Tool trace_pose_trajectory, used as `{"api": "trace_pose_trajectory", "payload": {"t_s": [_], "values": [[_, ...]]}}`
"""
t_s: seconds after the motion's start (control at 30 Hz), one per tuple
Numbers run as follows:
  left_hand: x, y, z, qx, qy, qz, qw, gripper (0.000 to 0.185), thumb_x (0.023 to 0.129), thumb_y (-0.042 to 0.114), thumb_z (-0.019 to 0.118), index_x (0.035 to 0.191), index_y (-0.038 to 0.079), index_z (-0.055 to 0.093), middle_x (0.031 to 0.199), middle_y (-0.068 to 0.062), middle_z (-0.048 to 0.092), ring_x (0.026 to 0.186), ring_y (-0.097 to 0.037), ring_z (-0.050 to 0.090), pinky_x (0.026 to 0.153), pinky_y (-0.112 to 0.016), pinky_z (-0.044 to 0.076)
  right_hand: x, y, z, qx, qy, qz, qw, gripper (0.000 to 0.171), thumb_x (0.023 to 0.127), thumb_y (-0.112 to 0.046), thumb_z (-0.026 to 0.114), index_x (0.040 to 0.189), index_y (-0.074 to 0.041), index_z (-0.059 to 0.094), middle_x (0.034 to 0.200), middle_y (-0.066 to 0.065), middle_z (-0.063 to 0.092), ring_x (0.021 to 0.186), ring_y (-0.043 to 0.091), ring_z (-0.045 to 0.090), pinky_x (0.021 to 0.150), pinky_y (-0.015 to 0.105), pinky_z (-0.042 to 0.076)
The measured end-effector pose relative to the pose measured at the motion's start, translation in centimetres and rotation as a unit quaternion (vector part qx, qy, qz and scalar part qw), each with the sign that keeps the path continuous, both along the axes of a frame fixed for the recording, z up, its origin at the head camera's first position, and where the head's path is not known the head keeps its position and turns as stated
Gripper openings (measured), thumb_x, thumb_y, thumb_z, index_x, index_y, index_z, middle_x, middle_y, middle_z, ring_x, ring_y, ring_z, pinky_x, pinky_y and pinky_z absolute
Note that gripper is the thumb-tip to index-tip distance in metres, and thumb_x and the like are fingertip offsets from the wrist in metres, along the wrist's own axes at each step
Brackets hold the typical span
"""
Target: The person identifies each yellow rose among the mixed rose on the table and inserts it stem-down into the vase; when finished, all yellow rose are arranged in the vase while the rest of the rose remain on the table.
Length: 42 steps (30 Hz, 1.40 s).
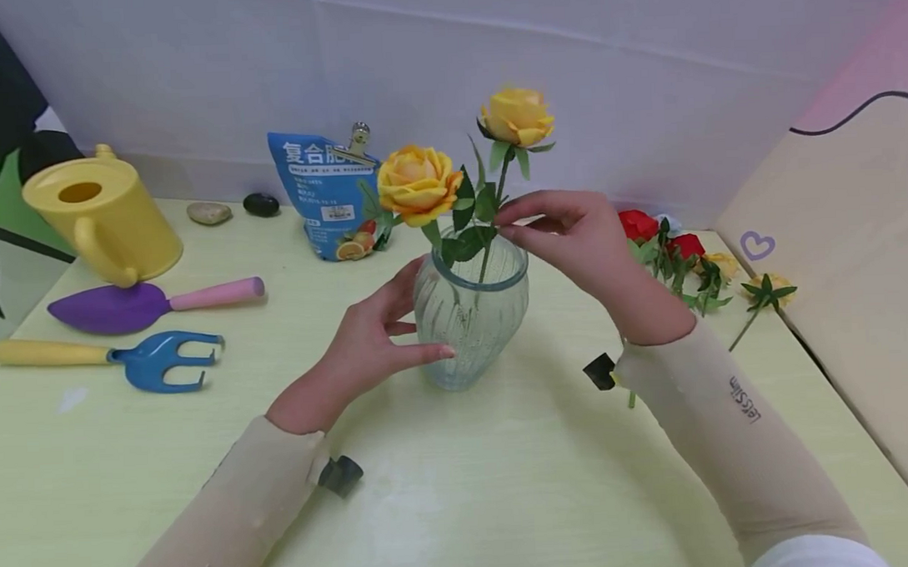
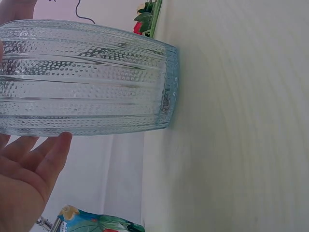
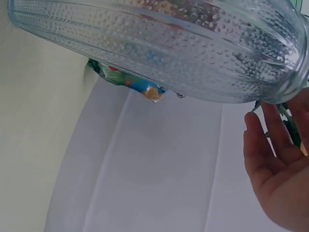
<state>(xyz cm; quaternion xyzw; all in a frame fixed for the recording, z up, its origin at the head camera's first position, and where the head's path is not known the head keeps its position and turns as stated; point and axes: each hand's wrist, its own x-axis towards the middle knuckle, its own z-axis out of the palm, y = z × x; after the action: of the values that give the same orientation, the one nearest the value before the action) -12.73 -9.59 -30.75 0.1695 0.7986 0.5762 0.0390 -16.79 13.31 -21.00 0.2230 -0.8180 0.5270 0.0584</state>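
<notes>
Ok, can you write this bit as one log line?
left hand: touches glass vase | right hand: pinches yellow rose stem | vase: upright on table, two yellow roses

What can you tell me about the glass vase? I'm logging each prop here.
The glass vase is clear, faintly blue, ribbed and dimpled, with a bulging body and a wide open rim. It stands upright mid-table. Two yellow roses stand in it on green stems. The left hand touches its side with straight fingers; the right hand pinches a stem just above the rim.

blue bag (image 1: 325, 192): "复合肥" | right sleeve (image 1: 737, 424): "LetsSlim"
</notes>
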Motion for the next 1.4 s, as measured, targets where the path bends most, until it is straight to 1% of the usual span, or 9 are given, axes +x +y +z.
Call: {"api": "trace_pose_trajectory", "payload": {"t_s": [0.1,0.2,0.3,0.53,0.7,0.93,1.13,1.27,1.4], "values": [[0.0,0.0,0.0,-0.002,0.003,0.000,1.0000,0.095,0.070,0.026,0.081,0.146,0.031,0.024,0.142,0.005,0.040,0.124,-0.016,0.045,0.088,-0.043,0.048,0.1,0.3,0.1,-0.075,-0.031,0.009,0.997,0.011,0.082,-0.004,0.068,0.092,-0.004,0.074,0.102,0.003,0.066,0.097,0.018,0.060,0.081,0.027,0.050],[0.0,-0.1,0.0,-0.003,0.003,0.001,1.0000,0.095,0.071,0.026,0.081,0.146,0.031,0.023,0.142,0.004,0.040,0.123,-0.016,0.045,0.088,-0.043,0.048,0.0,0.0,-0.1,-0.148,-0.049,0.028,0.987,0.014,0.084,0.000,0.065,0.090,-0.007,0.075,0.103,0.005,0.066,0.109,0.022,0.052,0.088,0.030,0.048],[0.0,-0.1,0.0,-0.006,0.000,0.001,1.0000,0.095,0.071,0.027,0.081,0.147,0.031,0.023,0.142,0.002,0.040,0.123,-0.017,0.046,0.088,-0.043,0.048,-0.3,-0.6,-0.5,-0.176,-0.048,0.037,0.983,0.015,0.085,0.001,0.064,0.090,-0.008,0.075,0.101,0.004,0.066,0.110,0.023,0.050,0.091,0.032,0.046],[-0.1,0.1,0.1,-0.006,0.001,-0.002,1.0000,0.096,0.071,0.027,0.081,0.147,0.031,0.022,0.142,0.004,0.040,0.124,-0.017,0.045,0.089,-0.042,0.048,-0.3,-1.5,-1.1,-0.165,-0.044,0.056,0.984,0.015,0.083,0.003,0.063,0.084,-0.005,0.075,0.091,0.004,0.067,0.096,0.025,0.057,0.083,0.033,0.049],[-0.1,0.0,0.1,-0.009,0.000,0.001,1.0000,0.096,0.070,0.029,0.081,0.147,0.032,0.022,0.143,0.005,0.038,0.124,-0.017,0.044,0.089,-0.041,0.048,0.1,-1.9,-1.0,-0.140,-0.051,0.067,0.987,0.011,0.083,0.005,0.063,0.090,0.003,0.072,0.096,0.003,0.067,0.100,0.024,0.058,0.082,0.033,0.051],[0.1,0.0,0.0,0.002,0.001,-0.001,1.0000,0.095,0.071,0.027,0.081,0.147,0.030,0.023,0.143,0.004,0.038,0.124,-0.017,0.045,0.089,-0.042,0.048,-0.2,-2.1,-1.2,-0.101,-0.076,0.033,0.991,0.016,0.086,0.003,0.058,0.097,0.011,0.067,0.102,0.007,0.066,0.105,0.019,0.055,0.087,0.033,0.048],[0.1,0.0,0.0,-0.004,0.005,0.002,1.0000,0.095,0.071,0.027,0.081,0.146,0.031,0.023,0.143,0.005,0.039,0.123,-0.017,0.046,0.088,-0.039,0.049,-0.6,-2.4,-1.1,-0.086,-0.108,0.032,0.990,0.018,0.088,0.002,0.055,0.099,0.009,0.067,0.105,0.011,0.065,0.109,0.018,0.053,0.091,0.034,0.046],[0.0,0.0,0.0,-0.006,0.005,0.002,1.0000,0.095,0.070,0.028,0.081,0.146,0.033,0.023,0.142,0.006,0.040,0.123,-0.017,0.046,0.088,-0.040,0.049,-0.9,-2.3,-1.2,-0.102,-0.112,0.044,0.988,0.016,0.087,0.005,0.055,0.092,0.003,0.070,0.095,0.005,0.068,0.113,0.019,0.051,0.093,0.034,0.044],[0.0,0.0,0.0,-0.008,0.001,0.002,1.0000,0.095,0.070,0.029,0.081,0.146,0.035,0.023,0.141,0.005,0.041,0.122,-0.017,0.046,0.088,-0.041,0.049,-0.9,-1.8,-1.5,-0.125,-0.111,0.070,0.984,0.024,0.087,0.006,0.053,0.085,-0.008,0.072,0.088,-0.003,0.069,0.120,0.020,0.045,0.099,0.036,0.040]]}}
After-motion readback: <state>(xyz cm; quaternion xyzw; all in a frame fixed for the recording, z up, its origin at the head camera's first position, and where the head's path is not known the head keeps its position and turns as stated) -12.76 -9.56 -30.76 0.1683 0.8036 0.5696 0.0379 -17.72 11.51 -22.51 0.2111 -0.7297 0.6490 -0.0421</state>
